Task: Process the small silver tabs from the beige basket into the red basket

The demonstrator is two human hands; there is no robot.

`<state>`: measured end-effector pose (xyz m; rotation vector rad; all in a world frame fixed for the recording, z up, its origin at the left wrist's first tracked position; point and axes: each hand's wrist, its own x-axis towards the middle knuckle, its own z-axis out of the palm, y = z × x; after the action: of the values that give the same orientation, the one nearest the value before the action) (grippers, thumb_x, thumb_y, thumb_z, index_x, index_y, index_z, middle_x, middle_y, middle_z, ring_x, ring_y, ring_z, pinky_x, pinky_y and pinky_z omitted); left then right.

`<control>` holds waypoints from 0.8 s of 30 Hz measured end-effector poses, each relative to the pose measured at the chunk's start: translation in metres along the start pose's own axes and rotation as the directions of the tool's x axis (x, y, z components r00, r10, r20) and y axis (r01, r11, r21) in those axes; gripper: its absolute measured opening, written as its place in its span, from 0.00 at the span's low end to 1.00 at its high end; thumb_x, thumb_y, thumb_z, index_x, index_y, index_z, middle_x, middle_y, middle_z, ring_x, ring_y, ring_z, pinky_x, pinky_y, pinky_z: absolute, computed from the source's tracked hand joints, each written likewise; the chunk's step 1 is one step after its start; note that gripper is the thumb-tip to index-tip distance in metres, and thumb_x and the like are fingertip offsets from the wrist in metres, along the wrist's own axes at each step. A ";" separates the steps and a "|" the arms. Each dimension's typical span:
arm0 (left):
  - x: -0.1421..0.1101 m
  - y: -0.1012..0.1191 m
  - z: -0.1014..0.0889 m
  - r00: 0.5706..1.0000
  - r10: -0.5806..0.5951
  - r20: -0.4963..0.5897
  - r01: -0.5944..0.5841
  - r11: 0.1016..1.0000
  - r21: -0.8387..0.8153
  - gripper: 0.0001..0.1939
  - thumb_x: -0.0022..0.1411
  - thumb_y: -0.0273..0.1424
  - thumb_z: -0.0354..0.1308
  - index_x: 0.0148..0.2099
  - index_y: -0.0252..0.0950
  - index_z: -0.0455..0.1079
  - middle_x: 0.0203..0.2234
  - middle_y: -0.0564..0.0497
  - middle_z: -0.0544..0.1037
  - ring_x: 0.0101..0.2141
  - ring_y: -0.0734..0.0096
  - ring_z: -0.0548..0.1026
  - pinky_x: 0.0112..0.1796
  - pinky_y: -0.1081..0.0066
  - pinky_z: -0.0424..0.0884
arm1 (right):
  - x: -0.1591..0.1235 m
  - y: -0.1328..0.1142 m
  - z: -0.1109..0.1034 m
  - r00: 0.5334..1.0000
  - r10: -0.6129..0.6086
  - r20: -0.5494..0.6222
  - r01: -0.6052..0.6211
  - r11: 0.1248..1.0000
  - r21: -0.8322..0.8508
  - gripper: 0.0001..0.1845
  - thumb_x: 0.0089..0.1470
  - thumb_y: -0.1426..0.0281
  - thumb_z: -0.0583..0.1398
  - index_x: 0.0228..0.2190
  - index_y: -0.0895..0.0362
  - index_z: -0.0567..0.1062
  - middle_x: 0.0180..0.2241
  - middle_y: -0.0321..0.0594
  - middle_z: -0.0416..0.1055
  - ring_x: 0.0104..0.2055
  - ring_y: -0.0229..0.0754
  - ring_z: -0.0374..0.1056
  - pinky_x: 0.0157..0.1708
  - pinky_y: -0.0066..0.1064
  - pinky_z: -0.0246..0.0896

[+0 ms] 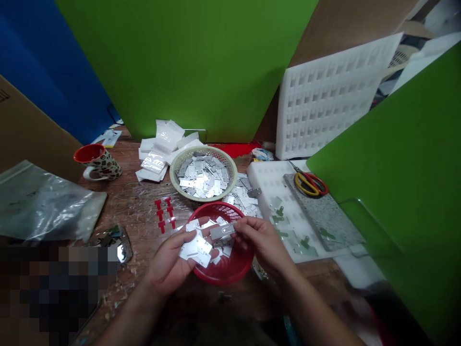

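A small flat metal plate (pixel 222 231) is pinched at its right end by the right hand (pixel 261 240), held level just above the red basket (pixel 237 269). To handle it well, the fingertips should stay on the plate's edges so its face is visible, and the basket should remain beneath in case it slips. The right hand's fingers are closed on that single plate. The left hand (pixel 173 262), palm up and half curled, cradles a loose stack of similar plates (pixel 196 247) over the basket's left rim. Behind stands a beige basket (pixel 176 168) heaped with more plates; red plastic clips (pixel 164 214) lie on the wooden table (pixel 133 202).
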<state>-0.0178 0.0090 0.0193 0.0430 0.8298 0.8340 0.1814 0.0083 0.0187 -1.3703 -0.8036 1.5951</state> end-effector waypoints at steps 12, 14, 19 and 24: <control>0.000 -0.001 -0.002 1.000 0.015 0.011 -0.016 0.999 0.041 0.32 0.61 0.20 0.53 0.66 0.32 0.53 0.45 0.37 0.79 0.43 0.52 0.78 0.46 0.50 0.74 | -0.001 0.000 0.000 1.000 0.019 0.000 -0.019 0.999 -0.034 0.15 0.47 0.61 0.65 0.20 0.60 0.75 0.17 0.35 0.71 0.16 0.30 0.58 0.18 0.23 0.51; 0.000 -0.001 -0.002 1.000 0.008 0.012 -0.009 0.999 0.039 0.32 0.61 0.20 0.53 0.66 0.32 0.52 0.45 0.36 0.78 0.44 0.51 0.78 0.46 0.49 0.74 | -0.001 -0.001 -0.001 1.000 0.028 0.005 -0.027 0.999 -0.028 0.14 0.46 0.61 0.66 0.23 0.60 0.77 0.19 0.37 0.73 0.17 0.31 0.60 0.18 0.22 0.53; -0.001 -0.001 0.001 0.999 0.021 0.025 -0.022 0.999 0.030 0.33 0.61 0.19 0.53 0.67 0.32 0.51 0.44 0.36 0.79 0.45 0.51 0.77 0.46 0.51 0.74 | -0.001 0.000 -0.001 0.999 0.045 0.010 -0.044 0.999 -0.022 0.14 0.43 0.61 0.68 0.26 0.60 0.78 0.22 0.39 0.75 0.20 0.32 0.63 0.19 0.23 0.56; 0.000 -0.002 -0.003 0.998 0.030 0.052 -0.032 0.998 0.046 0.34 0.61 0.21 0.54 0.67 0.35 0.52 0.50 0.37 0.76 0.48 0.51 0.75 0.47 0.54 0.74 | -0.003 0.000 -0.003 1.000 -0.014 -0.008 0.014 1.000 -0.027 0.14 0.44 0.60 0.68 0.29 0.58 0.79 0.23 0.38 0.75 0.23 0.34 0.66 0.23 0.25 0.60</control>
<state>-0.0187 0.0067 0.0163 0.1185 0.8017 0.8393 0.1847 0.0055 0.0198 -1.3869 -0.8313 1.5718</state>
